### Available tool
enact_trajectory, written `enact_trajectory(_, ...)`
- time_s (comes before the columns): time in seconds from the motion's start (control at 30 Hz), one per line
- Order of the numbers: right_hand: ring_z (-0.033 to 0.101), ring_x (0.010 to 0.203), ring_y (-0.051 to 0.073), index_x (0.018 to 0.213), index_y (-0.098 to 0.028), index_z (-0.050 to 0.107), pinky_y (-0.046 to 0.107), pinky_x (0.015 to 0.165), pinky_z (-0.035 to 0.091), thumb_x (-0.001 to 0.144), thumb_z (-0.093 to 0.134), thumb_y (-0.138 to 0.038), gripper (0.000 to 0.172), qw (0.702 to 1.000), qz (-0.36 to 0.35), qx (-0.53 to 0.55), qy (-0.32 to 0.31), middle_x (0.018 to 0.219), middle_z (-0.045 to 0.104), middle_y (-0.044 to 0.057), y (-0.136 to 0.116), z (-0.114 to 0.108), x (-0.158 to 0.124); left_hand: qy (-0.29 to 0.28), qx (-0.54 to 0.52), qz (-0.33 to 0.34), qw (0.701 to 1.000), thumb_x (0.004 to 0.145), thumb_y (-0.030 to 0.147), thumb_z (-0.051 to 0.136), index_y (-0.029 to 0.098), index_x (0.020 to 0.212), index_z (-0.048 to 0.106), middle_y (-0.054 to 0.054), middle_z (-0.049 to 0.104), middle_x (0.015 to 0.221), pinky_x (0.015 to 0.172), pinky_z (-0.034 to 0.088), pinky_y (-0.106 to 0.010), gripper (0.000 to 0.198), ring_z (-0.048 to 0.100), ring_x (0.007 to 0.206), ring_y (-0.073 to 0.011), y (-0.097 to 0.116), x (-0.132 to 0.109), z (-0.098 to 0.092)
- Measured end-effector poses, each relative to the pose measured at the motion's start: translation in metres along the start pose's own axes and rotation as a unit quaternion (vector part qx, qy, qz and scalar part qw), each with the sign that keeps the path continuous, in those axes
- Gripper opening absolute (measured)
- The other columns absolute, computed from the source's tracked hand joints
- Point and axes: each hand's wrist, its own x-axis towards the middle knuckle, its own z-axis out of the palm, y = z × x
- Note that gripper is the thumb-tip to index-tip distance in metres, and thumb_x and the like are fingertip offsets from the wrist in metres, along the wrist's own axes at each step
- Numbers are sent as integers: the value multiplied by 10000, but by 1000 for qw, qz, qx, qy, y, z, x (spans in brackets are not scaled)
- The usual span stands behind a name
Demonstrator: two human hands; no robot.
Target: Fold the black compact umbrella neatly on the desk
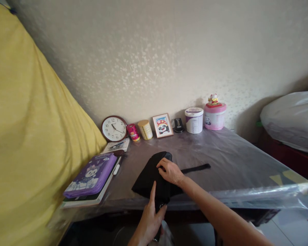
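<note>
A black folding umbrella (150, 177), its canopy loosely gathered, lies at the front edge of the table with its handle end toward me. My left hand (150, 218) is wrapped about the handle, thumb along it and index finger stretched up against the canopy. On top of the canopy, my right hand (170, 172) has its fingers bent and pinched on the black fabric. A black strap (196, 168) sticks out to the right from under my right wrist, resting on the table. Part of the handle is hidden by my left hand.
Plastic sheeting covers the table (220, 153). At left, a purple case (92, 174) rests on books beside a yellow curtain (36, 119). Along the wall stand a clock (114, 128), cans, a picture frame (163, 125), a white tub (194, 121) and a pink-lidded tub (215, 118).
</note>
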Motion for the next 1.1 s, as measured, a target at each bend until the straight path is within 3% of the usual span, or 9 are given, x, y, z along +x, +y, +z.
enact_trajectory(0.1,523,1011,169,975,-181,624,291,930,370,807,447,-108,254,998,30,-60,13,1052,609,55,19,-5,9,19,16,31,999,822,375,469,238,1434,30,-112,522,1261,879,412,-346,765,603,911,-197,1,0,-1)
enact_trajectory(0.17,487,1091,186,1093,-179,586,301,956,349,823,446,-122,309,993,91,-78,17,1181,571,62,31,-9,14,16,13,21,1000,815,423,484,229,1436,29,-117,522,1262,901,398,-359,794,593,951,-217,2,0,-2)
enact_trajectory(0.23,468,1135,199,1162,-158,546,299,956,347,829,430,-120,355,984,158,-84,27,1249,534,82,43,-14,16,5,0,-5,1000,812,470,482,230,1435,-8,-106,601,1136,840,434,-372,828,618,850,-219,5,-2,-2)
enact_trajectory(0.33,528,1085,203,1127,-136,572,297,910,380,836,370,-103,356,972,217,-82,25,1167,594,111,57,-23,12,-10,-22,-35,999,824,487,459,238,1427,-66,-71,641,1005,759,465,-354,837,614,710,-183,7,-3,-3)
enact_trajectory(0.5,613,965,237,951,-192,677,311,804,429,786,438,-116,299,960,269,-64,-36,985,685,99,62,-28,-3,18,-42,-26,999,802,479,502,232,1434,1,-82,564,1176,828,434,-295,844,602,839,-166,1,1,-5)
enact_trajectory(0.63,614,966,227,934,-183,687,282,799,427,754,470,-91,296,957,282,-26,-60,951,694,92,57,-21,-3,-9,-98,-78,992,799,502,493,253,1425,-65,7,631,756,567,466,-255,875,574,511,-124,-2,3,-3)
enact_trajectory(0.73,620,939,210,983,-157,664,254,772,439,735,514,-90,298,951,302,18,-62,924,695,84,55,-15,2,0,-156,-92,984,792,485,509,285,1416,-78,90,508,534,348,337,-176,880,432,312,-77,1,0,0)
enact_trajectory(0.93,642,630,122,1102,-121,565,176,534,472,748,510,-94,359,922,347,156,-74,715,674,22,47,-12,8,9,-214,-100,972,778,451,568,347,1407,-40,88,517,538,308,300,-142,881,447,310,-74,13,-4,-3)
enact_trajectory(1.1,641,595,91,1004,-140,578,153,510,494,782,432,-65,276,894,363,250,-78,708,659,7,35,-20,7,-14,-246,-99,964,775,469,571,378,1396,-64,79,542,596,306,314,-150,892,457,317,-73,8,-3,-8)
